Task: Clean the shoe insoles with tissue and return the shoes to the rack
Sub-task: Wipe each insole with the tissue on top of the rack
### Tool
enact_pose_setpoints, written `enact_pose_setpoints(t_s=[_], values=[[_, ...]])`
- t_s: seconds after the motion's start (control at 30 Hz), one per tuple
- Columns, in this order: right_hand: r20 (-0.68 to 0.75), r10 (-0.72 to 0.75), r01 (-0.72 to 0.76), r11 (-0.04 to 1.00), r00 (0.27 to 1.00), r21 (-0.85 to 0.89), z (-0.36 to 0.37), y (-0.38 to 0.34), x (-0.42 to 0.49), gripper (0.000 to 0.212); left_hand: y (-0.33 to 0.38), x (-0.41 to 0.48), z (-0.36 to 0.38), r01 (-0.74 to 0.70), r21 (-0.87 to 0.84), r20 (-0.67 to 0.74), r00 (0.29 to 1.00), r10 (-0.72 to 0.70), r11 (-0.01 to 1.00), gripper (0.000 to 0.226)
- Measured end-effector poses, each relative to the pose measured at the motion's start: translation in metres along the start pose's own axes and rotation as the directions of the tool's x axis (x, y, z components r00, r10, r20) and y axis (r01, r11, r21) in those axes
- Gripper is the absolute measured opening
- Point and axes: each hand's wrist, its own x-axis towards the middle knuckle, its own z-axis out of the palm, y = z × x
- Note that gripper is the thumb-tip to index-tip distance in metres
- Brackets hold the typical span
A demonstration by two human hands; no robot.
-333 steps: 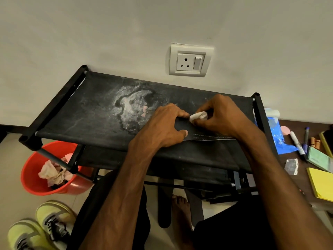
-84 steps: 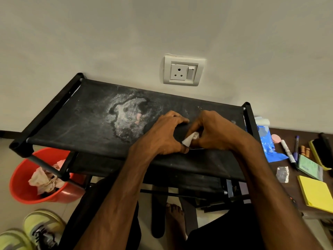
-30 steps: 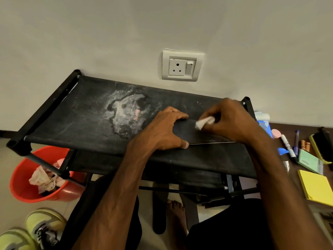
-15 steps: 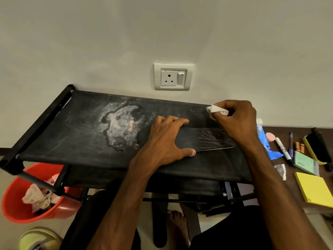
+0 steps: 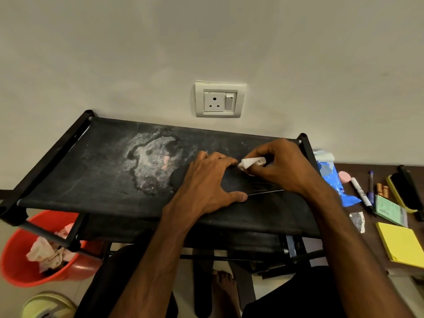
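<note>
Left hand [image 5: 206, 180] spread flat, pressing the insole [image 5: 238, 183] onto the rack [image 5: 91, 168]; right hand [image 5: 286, 166] pinches tissue [image 5: 251, 162], seemingly against that insole

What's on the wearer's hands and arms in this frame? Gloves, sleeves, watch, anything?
Nothing worn. Left hand and right hand are bare: no gloves, rings or tape visible. Left forearm and right forearm are bare to the frame edge: no sleeve, watch or band. Only clothing seen: black garment at the lap.
</note>
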Motion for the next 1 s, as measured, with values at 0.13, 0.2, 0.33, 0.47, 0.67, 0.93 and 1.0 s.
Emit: enact_pose_setpoints(t_s=[0.13, 0.2, 0.33, 0.47, 0.67, 0.93, 1.0], values=[[0.050, 0.009, -0.008, 1.000, 0.999, -0.024, 0.003, -0.007, 0.001, 0.019, -0.006, 0.002, 0.003, 0.002, -0.024, 0.050, 0.999, -0.001, 1.000, 0.095], [0.082, 0.042, -0.036, 0.997, 0.996, -0.063, 0.007, -0.013, 0.003, 0.017, -0.007, 0.005, 0.005, 0.011, -0.015, 0.063, 0.998, -0.010, 1.000, 0.099], [0.207, 0.059, -0.031, 0.990, 0.977, -0.134, 0.006, -0.022, 0.000, 0.013, -0.009, 0.009, 0.009, 0.018, -0.009, 0.055, 0.998, -0.018, 1.000, 0.108], [0.253, 0.049, -0.016, 0.991, 0.966, -0.131, 0.004, -0.021, -0.004, 0.014, -0.010, 0.009, 0.010, 0.021, -0.020, 0.049, 0.999, -0.020, 1.000, 0.108], [0.043, 0.091, -0.086, 0.989, 0.995, -0.118, 0.010, -0.018, 0.004, 0.017, -0.009, 0.007, 0.008, 0.039, -0.028, 0.076, 0.996, -0.037, 0.999, 0.097], [0.153, 0.077, -0.058, 0.991, 0.985, -0.121, 0.007, -0.019, 0.001, 0.015, -0.006, 0.005, 0.004, 0.038, -0.008, 0.072, 0.997, -0.038, 0.999, 0.093], [0.090, 0.090, -0.077, 0.988, 0.992, -0.135, 0.008, -0.016, 0.003, 0.016, -0.003, 0.003, 0.002, 0.041, 0.003, 0.071, 0.997, -0.041, 0.999, 0.090]])
